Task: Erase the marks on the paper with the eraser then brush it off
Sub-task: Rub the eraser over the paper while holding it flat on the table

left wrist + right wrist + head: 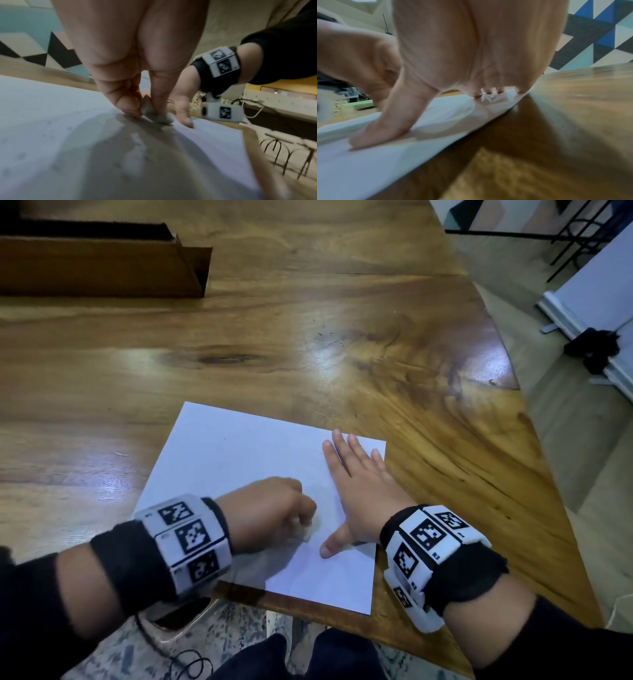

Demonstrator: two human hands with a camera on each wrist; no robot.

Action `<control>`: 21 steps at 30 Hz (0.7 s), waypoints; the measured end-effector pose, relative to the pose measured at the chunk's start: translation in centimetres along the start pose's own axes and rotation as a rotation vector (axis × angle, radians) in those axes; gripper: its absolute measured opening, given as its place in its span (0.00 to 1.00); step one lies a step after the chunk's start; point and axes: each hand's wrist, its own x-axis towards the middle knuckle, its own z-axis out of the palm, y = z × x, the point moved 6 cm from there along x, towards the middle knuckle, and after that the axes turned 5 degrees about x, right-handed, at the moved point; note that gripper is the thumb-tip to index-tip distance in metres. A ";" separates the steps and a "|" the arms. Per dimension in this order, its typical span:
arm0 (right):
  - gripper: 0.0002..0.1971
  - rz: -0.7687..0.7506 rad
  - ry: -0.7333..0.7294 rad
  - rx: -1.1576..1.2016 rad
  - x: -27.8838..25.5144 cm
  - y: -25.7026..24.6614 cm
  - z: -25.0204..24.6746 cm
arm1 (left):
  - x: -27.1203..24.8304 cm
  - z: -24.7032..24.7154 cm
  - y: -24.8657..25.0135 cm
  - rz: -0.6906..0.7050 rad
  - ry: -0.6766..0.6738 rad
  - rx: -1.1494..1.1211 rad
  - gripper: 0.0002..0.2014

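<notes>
A white sheet of paper (239, 453) lies on the wooden table near its front edge. My left hand (274, 511) is curled over the sheet's near middle and pinches a small grey eraser (154, 112) between thumb and fingers, its tip down on the paper (51, 121). The eraser (310, 530) shows only as a pale blur under that hand in the head view. My right hand (356, 474) lies flat on the paper's right side, fingers straight and thumb spread, pressing the paper (368, 169) down. Faint specks dot the sheet in the left wrist view.
A long open cardboard box (102, 265) lies at the table's far left. The wooden table (308, 337) narrows to the right, its edge running diagonally. A cable (191, 659) lies on the floor below. Black metal stools (283, 152) stand beyond the table.
</notes>
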 end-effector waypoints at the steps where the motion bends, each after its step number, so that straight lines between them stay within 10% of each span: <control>1: 0.75 0.001 -0.001 -0.001 0.0 0.0 0.0 | 0.7 -0.9 -0.3 -0.036 0.040 0.000 0.06; 5: 0.76 -0.002 0.012 0.002 0.0 0.1 0.0 | 3.8 -4.6 -2.3 -0.212 0.283 -0.011 0.07; 11: 0.76 -0.004 0.015 0.001 0.1 0.2 0.1 | 1.5 -1.2 0.2 -0.065 0.031 -0.024 0.05; 17: 0.76 -0.001 0.018 -0.009 0.1 0.1 -0.1 | 4.4 -4.5 -1.4 -0.196 0.259 -0.050 0.07; 21: 0.75 0.002 0.009 0.000 0.0 0.1 -0.1 | 1.4 -1.3 0.2 -0.075 0.043 -0.017 0.06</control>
